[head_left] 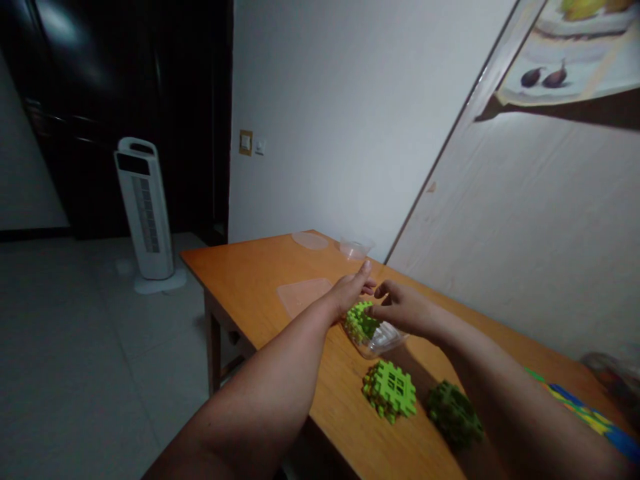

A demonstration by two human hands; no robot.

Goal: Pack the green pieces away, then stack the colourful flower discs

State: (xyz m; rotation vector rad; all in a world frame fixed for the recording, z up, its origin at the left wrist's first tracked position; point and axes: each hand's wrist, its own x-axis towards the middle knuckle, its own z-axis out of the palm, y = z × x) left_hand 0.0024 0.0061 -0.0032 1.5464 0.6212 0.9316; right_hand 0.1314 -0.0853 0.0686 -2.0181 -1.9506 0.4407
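Observation:
Over a clear plastic container [387,340], my left hand [353,292] is held with its thumb raised and fingers apart, and nothing shows in it. Facing it, my right hand [407,308] has its fingers loosely bent and apart above the same container. Inside the container's left part are bright green interlocking plastic pieces [360,325]; a right fingertip overlaps them in view, and I cannot tell if it touches. Closer to me, a stack of green waffle blocks [395,389] sits on the table. Another green stack [454,413] lies in the shadow of my right arm.
The wooden table [240,267] bears a flat clear rectangular lid [303,297], a round lid [310,240] and a clear bowl [355,249] by the wall. Blue, yellow and green pieces [583,407] lie at right, partly behind my arm. A white tower heater [147,213] stands on the floor.

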